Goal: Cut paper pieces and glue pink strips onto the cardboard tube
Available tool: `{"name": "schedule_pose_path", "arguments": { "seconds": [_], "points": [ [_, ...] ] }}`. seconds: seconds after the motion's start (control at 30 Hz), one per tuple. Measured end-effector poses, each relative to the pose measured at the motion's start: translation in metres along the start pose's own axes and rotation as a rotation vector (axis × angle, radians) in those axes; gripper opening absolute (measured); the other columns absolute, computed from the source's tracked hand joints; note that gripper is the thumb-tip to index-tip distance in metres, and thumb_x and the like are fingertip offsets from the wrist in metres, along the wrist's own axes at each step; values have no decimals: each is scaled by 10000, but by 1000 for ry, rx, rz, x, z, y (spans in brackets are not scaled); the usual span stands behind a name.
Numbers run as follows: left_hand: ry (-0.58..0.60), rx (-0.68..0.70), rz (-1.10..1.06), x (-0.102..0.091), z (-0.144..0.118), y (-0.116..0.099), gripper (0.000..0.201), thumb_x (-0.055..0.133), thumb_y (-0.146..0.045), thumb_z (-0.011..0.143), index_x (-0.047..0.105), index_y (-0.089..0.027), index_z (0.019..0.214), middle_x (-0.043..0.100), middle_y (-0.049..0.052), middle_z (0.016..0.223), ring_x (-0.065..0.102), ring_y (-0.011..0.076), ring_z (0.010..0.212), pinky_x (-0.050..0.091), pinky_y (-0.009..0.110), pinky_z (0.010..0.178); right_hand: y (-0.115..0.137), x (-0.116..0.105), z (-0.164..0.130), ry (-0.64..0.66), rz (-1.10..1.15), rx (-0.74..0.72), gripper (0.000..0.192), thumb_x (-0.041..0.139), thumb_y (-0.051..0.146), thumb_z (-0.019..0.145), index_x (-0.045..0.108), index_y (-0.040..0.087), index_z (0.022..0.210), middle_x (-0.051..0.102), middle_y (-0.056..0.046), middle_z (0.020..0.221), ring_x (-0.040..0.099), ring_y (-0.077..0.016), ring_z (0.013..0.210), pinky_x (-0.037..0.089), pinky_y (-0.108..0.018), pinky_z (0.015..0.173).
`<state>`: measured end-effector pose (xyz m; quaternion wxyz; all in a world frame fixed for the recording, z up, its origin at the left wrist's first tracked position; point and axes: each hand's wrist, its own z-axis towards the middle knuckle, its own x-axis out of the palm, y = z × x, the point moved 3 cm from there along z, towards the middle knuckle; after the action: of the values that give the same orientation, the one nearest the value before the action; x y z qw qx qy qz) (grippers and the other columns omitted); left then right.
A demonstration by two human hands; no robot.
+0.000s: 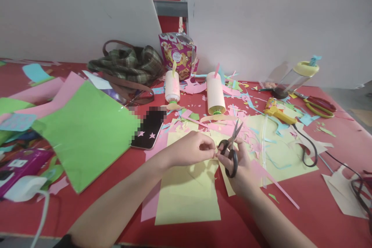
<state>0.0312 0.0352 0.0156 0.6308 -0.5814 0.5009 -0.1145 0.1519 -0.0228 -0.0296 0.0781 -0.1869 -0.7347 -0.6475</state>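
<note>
My right hand (pixel 242 164) grips black-handled scissors (pixel 231 145), fingers through the loops, blades pointing up and away. My left hand (pixel 190 148) pinches a small piece of yellow paper (pixel 214 154) between thumb and fingertips, right beside the scissor handles. Both hands hover over a yellow paper sheet (pixel 187 193) lying on the red table (pixel 305 205). Pink and yellow scraps (pixel 229 126) lie just beyond the hands.
A green sheet (pixel 84 131) and a phone (pixel 148 128) lie to the left. Two paper-wrapped bottles (pixel 215 93) lie behind, with a snack bag (pixel 177 55) and plaid bag (pixel 128 66). Right: yellow glue gun (pixel 277 113) with cable, red-green scissors (pixel 318 105), tipped clear bottle (pixel 295 77).
</note>
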Motion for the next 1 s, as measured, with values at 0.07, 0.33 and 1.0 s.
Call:
{"name": "schedule_pose_path", "arguments": {
  "seconds": [0.07, 0.33, 1.0],
  "points": [
    [1, -9, 10, 3, 0, 0, 176, 408, -207, 703, 538, -139, 605, 438, -32, 541, 351, 65, 496, 265, 190, 464, 0, -2, 0, -12, -7, 0, 349, 647, 196, 615, 381, 254, 834, 480, 39, 743, 477, -98, 618, 391, -246, 601],
    [23, -2, 52, 9, 2, 2, 186, 395, -211, 716, 554, -144, 645, 499, -20, 584, 393, 71, 520, 290, 191, 489, -3, -3, 1, -4, -11, -6, 331, 627, 173, 640, 384, 265, 845, 489, 47, 751, 479, -90, 624, 384, -231, 587],
    [137, 88, 176, 4, 1, 4, 147, 440, -121, 661, 585, -149, 658, 576, -3, 620, 478, 90, 542, 319, 197, 497, -4, 7, -3, 143, -129, 97, 397, 650, 154, 578, 338, 247, 806, 395, 61, 721, 403, -51, 533, 289, -164, 435]
  ]
}}
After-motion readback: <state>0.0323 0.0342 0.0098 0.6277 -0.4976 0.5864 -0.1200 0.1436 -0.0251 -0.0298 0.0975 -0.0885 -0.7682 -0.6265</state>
